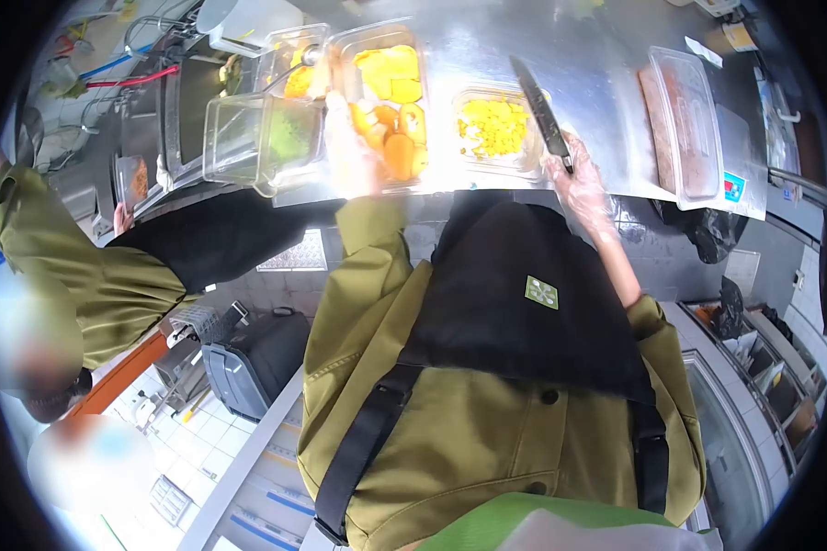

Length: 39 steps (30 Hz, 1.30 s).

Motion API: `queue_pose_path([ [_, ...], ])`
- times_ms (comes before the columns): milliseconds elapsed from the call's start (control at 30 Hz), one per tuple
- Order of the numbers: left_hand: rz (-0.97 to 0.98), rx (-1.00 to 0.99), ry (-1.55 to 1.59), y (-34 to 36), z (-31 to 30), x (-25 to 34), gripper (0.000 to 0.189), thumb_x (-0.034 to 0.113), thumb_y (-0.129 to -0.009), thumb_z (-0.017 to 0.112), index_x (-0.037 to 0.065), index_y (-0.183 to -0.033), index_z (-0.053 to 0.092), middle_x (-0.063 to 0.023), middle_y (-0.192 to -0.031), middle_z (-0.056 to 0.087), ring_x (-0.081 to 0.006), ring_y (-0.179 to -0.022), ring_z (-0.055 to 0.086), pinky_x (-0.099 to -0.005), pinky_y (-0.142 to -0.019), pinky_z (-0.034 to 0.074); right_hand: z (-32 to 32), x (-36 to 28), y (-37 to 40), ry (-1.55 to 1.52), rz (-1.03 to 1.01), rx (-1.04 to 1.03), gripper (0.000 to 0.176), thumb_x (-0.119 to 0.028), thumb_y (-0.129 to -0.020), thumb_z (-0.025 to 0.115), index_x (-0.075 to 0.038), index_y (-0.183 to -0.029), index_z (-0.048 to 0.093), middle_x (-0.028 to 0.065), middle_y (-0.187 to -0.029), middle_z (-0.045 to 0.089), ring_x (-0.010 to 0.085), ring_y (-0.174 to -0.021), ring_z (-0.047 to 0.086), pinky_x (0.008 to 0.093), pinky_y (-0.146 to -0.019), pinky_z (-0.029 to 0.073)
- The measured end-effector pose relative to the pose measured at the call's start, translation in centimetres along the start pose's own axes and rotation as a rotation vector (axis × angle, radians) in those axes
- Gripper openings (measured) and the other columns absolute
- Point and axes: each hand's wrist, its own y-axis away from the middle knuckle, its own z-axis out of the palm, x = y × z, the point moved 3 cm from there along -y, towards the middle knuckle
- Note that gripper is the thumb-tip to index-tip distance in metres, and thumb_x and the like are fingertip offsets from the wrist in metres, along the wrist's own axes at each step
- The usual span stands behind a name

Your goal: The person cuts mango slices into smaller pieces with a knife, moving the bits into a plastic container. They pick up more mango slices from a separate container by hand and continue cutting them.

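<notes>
My right hand (581,179), in a clear plastic glove, grips a knife (540,106) whose dark blade points up and away over the steel counter. Left of the blade stands a clear tub of diced yellow pieces (493,126). My left hand (354,151), gloved and blurred, is at the left side of a clear container (379,35) with orange-yellow slices and rounded orange pieces (400,151). Its fingers are too smeared to read. More clear containers, one with something green (289,138), stand just to its left.
A long lidded container (694,129) stands at the counter's (606,92) right end. At left, a co-worker in an olive top (101,266) has a hand (122,219) near a small container (136,179). A black bag (708,234) hangs below the right edge; a dark bin (257,363) is lower left.
</notes>
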Motion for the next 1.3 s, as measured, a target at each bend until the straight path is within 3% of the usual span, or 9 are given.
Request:
queue_pose_path([
  [433,-0.044,0.109,-0.135,-1.3,-3.3,-2.3,0.016,0.019,-0.09,0.063,0.003,-0.094,0.061,-0.0053,-0.086,0.061,-0.0145,-0.073,0.058,-0.0289,-0.065,0.05,3.2,4.7,-4.6,0.056,0.169,0.179,0.036,-0.034,-0.084,0.063,-0.002,-0.099,0.063,0.0193,-0.074,0.065,0.0333,-0.071,0.066,0.042,-0.068,0.05],
  [500,0.518,-0.055,-0.825,-3.1,-4.2,-3.9,0.015,0.018,-0.091,0.06,0.003,-0.09,0.06,-0.0055,-0.082,0.061,-0.0142,-0.072,0.058,-0.0295,-0.062,0.048,2.1,3.8,-4.4,-0.245,0.263,0.08,0.033,-0.031,-0.082,0.064,-0.001,-0.093,0.064,0.0173,-0.072,0.065,0.0283,-0.067,0.063,0.0388,-0.065,0.049],
  [633,0.228,0.132,-0.759,-2.2,-2.0,-4.8,0.012,0.013,-0.088,0.062,0.002,-0.088,0.058,-0.0098,-0.078,0.062,-0.0211,-0.073,0.06,-0.0345,-0.063,0.048,0.5,5.1,-5.1,-0.286,0.293,0.058,0.031,-0.029,-0.08,0.065,0.0,-0.09,0.064,0.0154,-0.07,0.064,0.0246,-0.064,0.059,0.0365,-0.063,0.048],
  [700,0.815,0.077,-1.725,-1.0,0.6,-4.5,0.011,0.008,-0.083,0.064,0.0,-0.087,0.057,-0.0153,-0.078,0.063,-0.0302,-0.075,0.061,-0.04,-0.067,0.048,0.7,7.4,-6.3,-0.214,0.235,0.039,0.032,-0.028,-0.079,0.064,0.0,-0.093,0.064,0.0152,-0.071,0.064,0.0251,-0.065,0.06,0.0372,-0.064,0.048],
  [867,0.769,0.157,-1.746,-1.2,2.8,-6.5,0.013,0.01,-0.084,0.065,0.001,-0.089,0.055,-0.0158,-0.081,0.063,-0.0302,-0.074,0.06,-0.0388,-0.067,0.048,-2.4,8.5,-7.8,-0.207,0.188,-0.031,0.033,-0.028,-0.079,0.06,0.0,-0.096,0.063,0.0164,-0.076,0.065,0.027,-0.068,0.062,0.0382,-0.067,0.048],
  [933,0.335,0.15,-0.853,-3.9,0.3,-9.3,0.014,0.017,-0.091,0.058,0.004,-0.092,0.054,-0.0112,-0.086,0.062,-0.0214,-0.072,0.058,-0.0316,-0.064,0.048,-3.3,9.3,-8.3,-0.233,0.176,-0.046,0.034,-0.029,-0.078,0.06,0.0,-0.097,0.063,0.0185,-0.081,0.066,0.0312,-0.074,0.064,0.0405,-0.07,0.048],
  [1200,0.281,0.071,-0.899,-2.0,2.9,-10.2,0.018,0.02,-0.095,0.048,0.006,-0.098,0.057,-0.0082,-0.09,0.063,-0.0171,-0.076,0.059,-0.0283,-0.066,0.049,-6.6,14.1,-10.7,-0.037,0.1,-0.005,0.039,-0.034,-0.078,0.063,-0.001,-0.1,0.064,0.0241,-0.091,0.066,0.0367,-0.087,0.064,0.0434,-0.08,0.048],
  [1267,0.545,-0.087,-1.67,-1.1,4.1,-7.9,0.023,0.023,-0.092,0.053,0.008,-0.108,0.061,-0.009,-0.095,0.066,-0.0196,-0.083,0.061,-0.0325,-0.073,0.05,-6.4,13.6,-11.2,-0.027,0.115,-0.04,0.039,-0.035,-0.079,0.063,-0.002,-0.101,0.065,0.0245,-0.093,0.066,0.0362,-0.089,0.064,0.0435,-0.082,0.048],
  [1300,-0.018,0.022,-1.353,-3.1,3.2,-7.1,0.035,0.03,-0.088,0.059,0.014,-0.118,0.062,-0.0123,-0.103,0.067,-0.0237,-0.092,0.063,-0.0366,-0.081,0.05,-6.3,13.6,-11.1,-0.242,0.174,-0.096,0.036,-0.035,-0.083,0.062,-0.006,-0.104,0.066,0.0203,-0.097,0.068,0.032,-0.093,0.065,0.045,-0.085,0.048],
])
